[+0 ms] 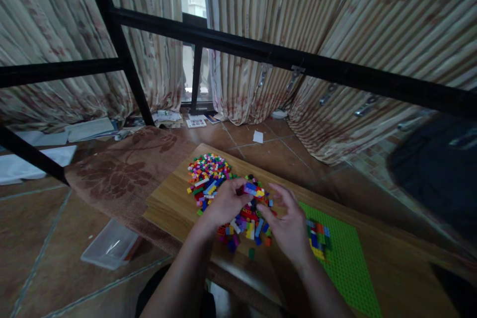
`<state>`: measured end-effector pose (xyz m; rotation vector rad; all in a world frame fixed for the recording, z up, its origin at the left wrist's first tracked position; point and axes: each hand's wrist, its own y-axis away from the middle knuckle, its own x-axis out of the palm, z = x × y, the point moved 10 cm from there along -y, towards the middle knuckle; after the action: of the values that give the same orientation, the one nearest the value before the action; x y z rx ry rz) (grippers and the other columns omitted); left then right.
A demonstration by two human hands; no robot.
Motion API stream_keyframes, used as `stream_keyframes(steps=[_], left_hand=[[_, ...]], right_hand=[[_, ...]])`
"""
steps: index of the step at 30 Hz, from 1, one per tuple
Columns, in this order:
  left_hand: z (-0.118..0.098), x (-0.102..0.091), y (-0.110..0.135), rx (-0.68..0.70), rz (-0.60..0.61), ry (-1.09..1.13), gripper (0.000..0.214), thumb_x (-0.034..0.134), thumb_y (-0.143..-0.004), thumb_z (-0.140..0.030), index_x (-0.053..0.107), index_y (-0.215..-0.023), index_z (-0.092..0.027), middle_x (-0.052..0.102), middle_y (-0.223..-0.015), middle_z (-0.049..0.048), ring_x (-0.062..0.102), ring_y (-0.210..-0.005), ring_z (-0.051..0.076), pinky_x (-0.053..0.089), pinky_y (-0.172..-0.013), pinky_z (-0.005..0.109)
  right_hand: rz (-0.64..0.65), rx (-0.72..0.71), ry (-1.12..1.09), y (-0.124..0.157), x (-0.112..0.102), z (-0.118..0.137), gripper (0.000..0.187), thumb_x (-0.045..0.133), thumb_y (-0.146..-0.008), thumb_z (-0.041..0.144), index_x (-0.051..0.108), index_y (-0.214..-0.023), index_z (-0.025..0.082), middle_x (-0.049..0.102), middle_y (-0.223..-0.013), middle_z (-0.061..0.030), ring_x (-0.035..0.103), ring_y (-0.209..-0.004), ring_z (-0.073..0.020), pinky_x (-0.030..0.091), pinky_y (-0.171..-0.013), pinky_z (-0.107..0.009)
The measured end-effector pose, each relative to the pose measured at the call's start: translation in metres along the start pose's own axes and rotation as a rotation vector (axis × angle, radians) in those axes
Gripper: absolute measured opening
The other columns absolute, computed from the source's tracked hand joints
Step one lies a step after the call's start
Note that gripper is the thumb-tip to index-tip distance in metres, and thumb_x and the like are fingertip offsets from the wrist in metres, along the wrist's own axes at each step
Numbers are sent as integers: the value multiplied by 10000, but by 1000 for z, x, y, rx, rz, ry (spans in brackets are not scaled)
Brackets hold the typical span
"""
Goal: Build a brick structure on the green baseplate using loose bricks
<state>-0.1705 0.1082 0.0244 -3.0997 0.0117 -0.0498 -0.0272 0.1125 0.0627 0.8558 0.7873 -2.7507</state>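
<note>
My left hand [230, 201] is closed, thumb and fingers pinching a small group of toy building bricks [254, 189], blue with yellow at its right end. To the right of it, my right hand [285, 213] is open, thumb and fingers spread apart around empty space by the yellow end. Below both hands lies a loose pile of colourful bricks [249, 228]. Further back on the left, smaller bricks [209, 165] are heaped. Beside my right forearm is a green baseplate [348, 258], which bears a multicoloured block of joined bricks [319, 238].
The bricks and baseplate are on a wooden table [167, 203]. A brown patterned cloth [122, 169] lies to the left, with a clear plastic bin [110, 246] on the tiled floor. A black metal frame [231, 42] crosses in front of striped curtains [276, 5].
</note>
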Motion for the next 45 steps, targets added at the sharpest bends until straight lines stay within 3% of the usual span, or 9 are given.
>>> stream_keyframes(steps=[4, 9, 14, 19, 23, 30, 33, 39, 45], left_hand=[[-2, 11, -1, 8, 76, 13, 135, 660, -727, -194, 676, -844, -129, 635, -781, 10, 545, -711, 127, 441, -689, 227], [-3, 28, -1, 25, 192, -10, 157, 695, -754, -269, 666, -819, -129, 605, -754, 4, 529, -709, 125, 433, -690, 222], [-3, 34, 3, 28, 262, -66, 178, 683, -777, -305, 651, -785, -130, 594, -741, -7, 504, -694, 114, 423, -674, 211], [8, 34, 6, -49, 295, -211, 160, 660, -762, -290, 640, -763, -131, 575, -696, -17, 483, -639, 110, 402, -598, 202], [16, 34, 6, -79, 317, -287, 113, 621, -751, -254, 612, -744, -142, 562, -669, -24, 471, -606, 106, 390, -566, 200], [18, 35, 9, -125, 349, -397, 85, 620, -709, -218, 591, -663, -152, 524, -596, -40, 453, -565, 101, 375, -536, 194], [13, 45, 15, -122, 426, -356, 54, 635, -696, -196, 630, -681, -145, 567, -611, -36, 479, -581, 100, 381, -544, 185], [13, 42, 10, -102, 366, -227, 64, 627, -733, -215, 630, -738, -151, 603, -680, -24, 509, -632, 111, 415, -597, 196], [17, 36, 7, -62, 353, -341, 50, 611, -734, -211, 608, -736, -161, 563, -677, -34, 502, -642, 115, 395, -595, 198]], right_hand=[[112, 64, -122, -1, -1, -7, 357, 663, -829, 350, 645, -1172, 255, 662, -1012, -37, 607, -836, -173, 508, -760, -319], [130, 62, -204, -1, 1, 0, 204, 615, -870, 332, 729, -1008, 234, 690, -936, -40, 646, -874, -184, 514, -771, -306], [130, 210, -329, 10, 9, -25, 233, 653, -833, 365, 753, -994, 230, 725, -907, -39, 665, -843, -193, 533, -754, -321], [153, 394, -501, 22, 22, -49, 243, 724, -751, 382, 775, -918, 213, 734, -744, -14, 634, -603, -149, 526, -583, -282], [163, 433, -565, 25, 26, -54, 246, 753, -720, 382, 782, -885, 202, 691, -616, 7, 588, -514, -125, 495, -521, -257], [262, 522, -545, 32, 30, -59, 342, 762, -694, 490, 790, -871, 199, 738, -691, -29, 621, -521, -153, 543, -522, -295], [292, 531, -539, 31, 30, -62, 373, 749, -694, 532, 792, -846, 195, 724, -652, -29, 619, -522, -159, 552, -534, -305], [78, 544, -501, 36, 22, -85, 356, 734, -707, 518, 779, -867, 203, 736, -706, -43, 642, -576, -185, 560, -557, -327], [114, 412, -321, 41, 24, -82, 302, 648, -798, 448, 763, -931, 203, 752, -876, -61, 684, -786, -218, 554, -738, -362]])
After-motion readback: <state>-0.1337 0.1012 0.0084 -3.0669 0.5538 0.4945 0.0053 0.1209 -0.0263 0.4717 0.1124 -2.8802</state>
